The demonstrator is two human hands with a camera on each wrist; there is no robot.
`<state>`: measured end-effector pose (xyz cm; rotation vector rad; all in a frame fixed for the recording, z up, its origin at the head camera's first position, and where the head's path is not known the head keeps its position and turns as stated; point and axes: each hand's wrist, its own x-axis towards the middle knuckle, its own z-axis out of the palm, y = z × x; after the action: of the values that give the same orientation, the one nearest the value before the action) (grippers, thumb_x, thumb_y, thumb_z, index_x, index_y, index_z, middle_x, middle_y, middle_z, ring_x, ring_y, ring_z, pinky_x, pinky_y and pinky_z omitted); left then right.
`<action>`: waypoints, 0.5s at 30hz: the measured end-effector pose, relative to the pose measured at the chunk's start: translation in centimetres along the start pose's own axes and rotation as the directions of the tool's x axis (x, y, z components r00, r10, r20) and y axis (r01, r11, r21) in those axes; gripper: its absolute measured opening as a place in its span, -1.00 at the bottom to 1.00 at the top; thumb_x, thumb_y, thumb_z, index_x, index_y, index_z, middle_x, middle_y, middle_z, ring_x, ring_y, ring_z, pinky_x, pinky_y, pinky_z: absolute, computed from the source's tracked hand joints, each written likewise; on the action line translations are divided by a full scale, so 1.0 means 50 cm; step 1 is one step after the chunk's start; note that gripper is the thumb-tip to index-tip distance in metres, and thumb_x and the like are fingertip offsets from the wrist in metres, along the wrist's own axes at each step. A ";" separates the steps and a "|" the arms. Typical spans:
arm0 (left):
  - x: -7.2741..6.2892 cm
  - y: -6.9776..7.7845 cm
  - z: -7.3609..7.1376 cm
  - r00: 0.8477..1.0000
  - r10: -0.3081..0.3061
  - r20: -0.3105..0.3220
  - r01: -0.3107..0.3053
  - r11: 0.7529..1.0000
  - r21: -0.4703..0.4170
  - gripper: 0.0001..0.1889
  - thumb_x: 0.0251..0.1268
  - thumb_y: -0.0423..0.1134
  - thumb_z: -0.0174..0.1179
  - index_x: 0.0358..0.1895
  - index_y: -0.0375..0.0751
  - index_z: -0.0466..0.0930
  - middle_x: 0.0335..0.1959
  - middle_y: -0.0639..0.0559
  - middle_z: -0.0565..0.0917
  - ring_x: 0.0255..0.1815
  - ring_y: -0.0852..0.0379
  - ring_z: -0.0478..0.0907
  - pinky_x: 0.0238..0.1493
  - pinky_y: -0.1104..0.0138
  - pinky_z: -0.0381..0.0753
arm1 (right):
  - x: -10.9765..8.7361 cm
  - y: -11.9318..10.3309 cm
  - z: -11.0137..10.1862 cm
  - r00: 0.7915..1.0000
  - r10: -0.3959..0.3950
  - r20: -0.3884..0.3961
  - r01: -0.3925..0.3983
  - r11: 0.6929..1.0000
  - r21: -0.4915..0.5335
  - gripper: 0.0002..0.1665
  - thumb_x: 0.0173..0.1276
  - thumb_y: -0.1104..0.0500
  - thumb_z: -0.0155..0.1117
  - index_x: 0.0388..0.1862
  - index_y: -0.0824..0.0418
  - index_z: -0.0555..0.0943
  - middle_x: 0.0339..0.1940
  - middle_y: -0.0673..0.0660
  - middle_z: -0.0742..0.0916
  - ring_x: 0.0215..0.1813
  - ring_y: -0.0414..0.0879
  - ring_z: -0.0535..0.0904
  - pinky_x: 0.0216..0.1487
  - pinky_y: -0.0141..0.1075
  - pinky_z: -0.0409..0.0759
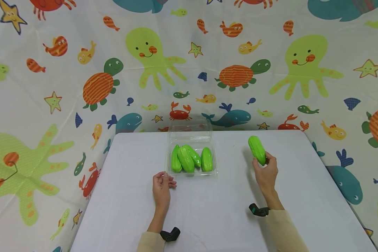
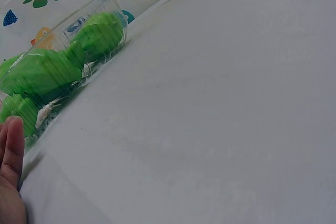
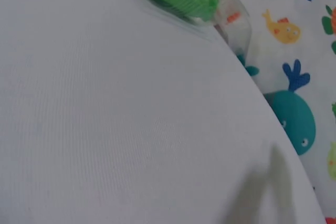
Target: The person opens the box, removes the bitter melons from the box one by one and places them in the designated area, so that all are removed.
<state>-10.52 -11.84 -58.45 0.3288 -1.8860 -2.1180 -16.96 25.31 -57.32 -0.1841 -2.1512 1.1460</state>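
My right hand (image 1: 266, 173) pinches a bright green, elongated, ridged vegetable (image 1: 257, 149), resembling a cucumber, above the right part of the table. Several similar green vegetables (image 1: 186, 159) lie in a transparent plastic clamshell box (image 1: 191, 174) at the back middle, its lid raised behind it. Beside the box's front left corner is my left hand (image 1: 161, 187), fingers loosely bent and holding nothing. In the left wrist view, its fingers (image 2: 13, 140) appear close to the box wall; contact is hard to tell. The right wrist view leaves the right hand out.
A white cloth covers the table (image 1: 214, 210). Behind it hangs a curtain (image 1: 189, 73) printed with sea animals. Black camera mounts sit on the left wrist (image 1: 170, 234) and right wrist (image 1: 259, 210).
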 end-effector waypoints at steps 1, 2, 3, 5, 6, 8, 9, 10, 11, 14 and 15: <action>0.000 0.000 0.000 1.000 0.000 0.000 0.000 1.000 0.001 -0.66 0.60 -0.23 -0.01 0.19 -0.46 0.31 -0.22 -0.48 0.59 -0.39 -0.03 0.70 -0.32 0.25 0.81 | 0.001 0.005 -0.005 1.000 0.003 -0.004 -0.003 1.000 -0.001 -0.41 0.24 0.31 0.37 0.20 0.51 0.45 -0.02 0.46 0.62 -0.12 0.06 0.53 -0.15 -0.47 0.37; 0.000 0.000 0.000 1.000 0.000 0.001 0.000 1.000 0.001 -0.66 0.60 -0.23 -0.01 0.19 -0.46 0.31 -0.22 -0.48 0.59 -0.39 -0.03 0.70 -0.32 0.25 0.81 | 0.003 0.009 -0.011 1.000 0.010 -0.009 -0.010 1.000 -0.004 -0.41 0.24 0.31 0.37 0.20 0.51 0.45 -0.03 0.46 0.62 -0.13 0.02 0.52 -0.16 -0.47 0.37; -0.001 0.000 0.000 1.000 0.000 0.002 0.000 1.000 0.001 -0.65 0.60 -0.23 -0.01 0.19 -0.46 0.31 -0.22 -0.49 0.59 -0.39 -0.03 0.70 -0.32 0.25 0.80 | 0.005 0.014 -0.016 1.000 0.020 -0.013 -0.020 1.000 -0.008 -0.41 0.25 0.30 0.37 0.21 0.51 0.45 -0.04 0.46 0.62 -0.15 -0.02 0.50 -0.17 -0.47 0.36; -0.001 0.000 0.000 1.000 0.002 0.004 -0.002 1.000 0.001 -0.65 0.60 -0.23 -0.01 0.20 -0.46 0.30 -0.22 -0.49 0.59 -0.39 -0.03 0.70 -0.32 0.26 0.80 | 0.008 0.025 -0.025 0.998 0.055 -0.025 -0.055 0.998 -0.012 -0.41 0.26 0.29 0.37 0.21 0.50 0.44 -0.06 0.45 0.63 -0.17 -0.10 0.46 -0.20 -0.48 0.35; -0.001 0.000 0.000 1.000 0.004 0.005 -0.004 1.000 0.001 -0.65 0.60 -0.23 -0.01 0.20 -0.47 0.30 -0.22 -0.49 0.59 -0.39 -0.03 0.70 -0.32 0.26 0.80 | 0.011 0.030 -0.030 0.997 0.076 -0.029 -0.077 0.997 -0.014 -0.41 0.27 0.28 0.36 0.22 0.49 0.44 -0.06 0.44 0.63 -0.17 -0.14 0.45 -0.20 -0.48 0.34; -0.001 0.000 0.000 1.000 0.007 0.005 -0.007 1.000 0.003 -0.65 0.60 -0.24 -0.02 0.20 -0.48 0.30 -0.23 -0.48 0.59 -0.39 -0.03 0.70 -0.32 0.26 0.80 | 0.016 0.040 -0.039 0.992 0.119 -0.037 -0.120 0.993 -0.018 -0.41 0.29 0.25 0.34 0.24 0.47 0.43 -0.05 0.42 0.63 -0.17 -0.19 0.42 -0.19 -0.50 0.34; -0.001 0.001 0.000 1.000 0.009 0.006 -0.009 1.000 0.003 -0.64 0.60 -0.24 -0.02 0.20 -0.48 0.29 -0.23 -0.48 0.59 -0.39 -0.04 0.70 -0.32 0.25 0.80 | 0.018 0.044 -0.044 0.989 0.141 -0.040 -0.142 0.990 -0.020 -0.41 0.31 0.23 0.32 0.24 0.46 0.42 -0.03 0.41 0.63 -0.16 -0.21 0.41 -0.18 -0.50 0.34; -0.001 0.001 0.000 1.000 0.010 0.006 -0.011 1.000 0.003 -0.64 0.60 -0.24 -0.02 0.20 -0.49 0.29 -0.23 -0.48 0.59 -0.39 -0.06 0.70 -0.32 0.25 0.80 | 0.021 0.048 -0.048 0.986 0.158 -0.046 -0.159 0.987 -0.022 -0.41 0.31 0.22 0.31 0.25 0.46 0.42 -0.02 0.41 0.63 -0.16 -0.23 0.41 -0.16 -0.51 0.35; -0.001 0.001 0.000 1.000 0.012 0.006 -0.012 1.000 0.003 -0.64 0.60 -0.25 -0.02 0.20 -0.50 0.29 -0.23 -0.47 0.59 -0.39 -0.07 0.70 -0.32 0.24 0.80 | 0.023 0.052 -0.052 0.984 0.171 -0.052 -0.172 0.985 -0.022 -0.41 0.32 0.21 0.30 0.25 0.46 0.42 0.00 0.41 0.63 -0.15 -0.24 0.41 -0.15 -0.52 0.35; -0.002 0.002 0.000 1.000 0.010 0.007 -0.010 1.000 0.000 -0.64 0.60 -0.26 -0.02 0.21 -0.51 0.29 -0.24 -0.47 0.59 -0.38 -0.09 0.70 -0.32 0.23 0.80 | 0.029 0.060 -0.067 0.976 0.206 -0.077 -0.208 0.978 -0.022 -0.41 0.32 0.20 0.29 0.25 0.45 0.42 0.03 0.39 0.63 -0.14 -0.29 0.39 -0.12 -0.54 0.34; -0.002 0.002 0.000 1.000 0.008 0.007 -0.008 1.000 0.001 -0.64 0.60 -0.25 -0.02 0.21 -0.51 0.29 -0.23 -0.47 0.59 -0.38 -0.09 0.70 -0.32 0.23 0.80 | 0.031 0.063 -0.071 0.973 0.216 -0.085 -0.218 0.976 -0.024 -0.41 0.32 0.19 0.29 0.25 0.45 0.42 0.03 0.37 0.63 -0.14 -0.32 0.39 -0.12 -0.55 0.33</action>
<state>-10.43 -11.82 -58.34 0.3134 -1.8887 -2.1158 -16.48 30.28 -57.64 -0.4836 -2.1174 1.2025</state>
